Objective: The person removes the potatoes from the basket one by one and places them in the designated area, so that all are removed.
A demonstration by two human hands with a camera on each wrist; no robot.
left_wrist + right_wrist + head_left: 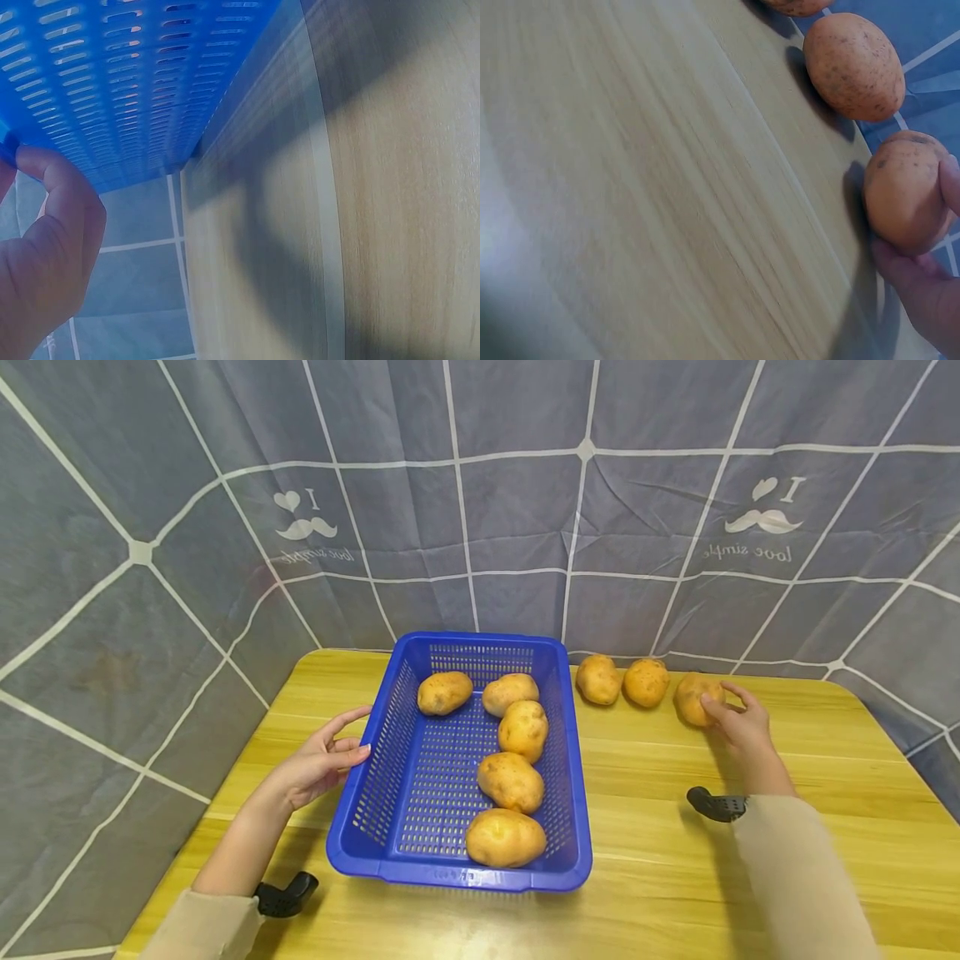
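A blue plastic basket [459, 882] with slotted walls stands on the table, several potatoes [510, 781] inside it. Most of these line its right side; one potato [445, 693] lies toward the back left. My left hand [318, 764] grips the basket's left rim, with a bent finger [64, 176] at the rim in the left wrist view. At the back right, my right hand [742, 722] holds a potato [697, 699] between thumb and fingers. The right wrist view shows this potato [904, 195] close to the table surface; whether it touches is unclear.
Two more potatoes, one nearer the basket [598, 680] and one beside it [647, 682], lie along the table's back edge. A grey curtain [517, 518] with white lines hangs behind and at the sides. Wooden tabletop [645, 852] extends right of the basket.
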